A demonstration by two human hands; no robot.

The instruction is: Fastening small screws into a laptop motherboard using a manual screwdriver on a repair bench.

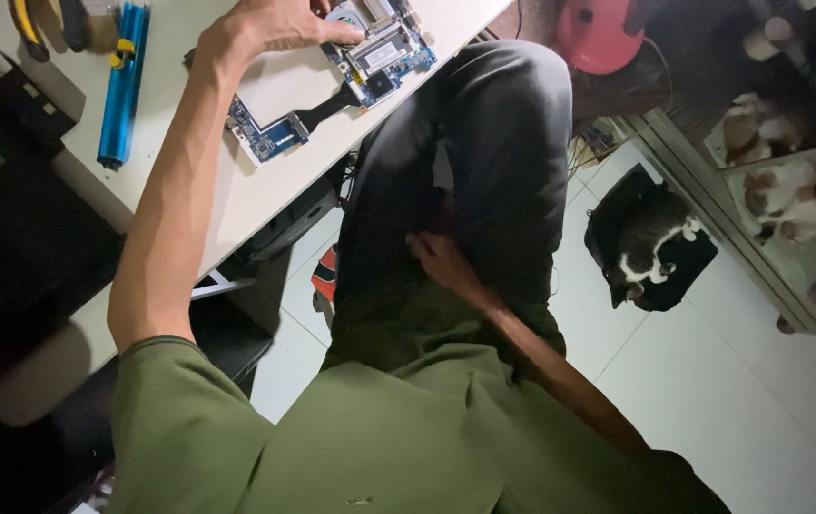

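Note:
My left hand [275, 24] reaches up over the white table [265, 190], its fingertips resting on a blue circuit board [384, 52] that carries a fan and metal parts. It grips nothing that I can see. A black ribbon cable joins this board to a smaller blue board [260, 133] nearer the table edge. My right hand [436, 257] lies low on my lap against my dark trousers [503, 143]. Its fingers are tucked into the cloth and hidden. I wear a green shirt.
A blue cylinder-shaped tool [124, 81] and yellow-handled pliers [25, 24] lie at the table's left. On the white tiled floor a black-and-white cat [650, 247] lies in a dark bed. A red round object [598, 33] sits at the top. More animals [779, 190] are by a shelf at right.

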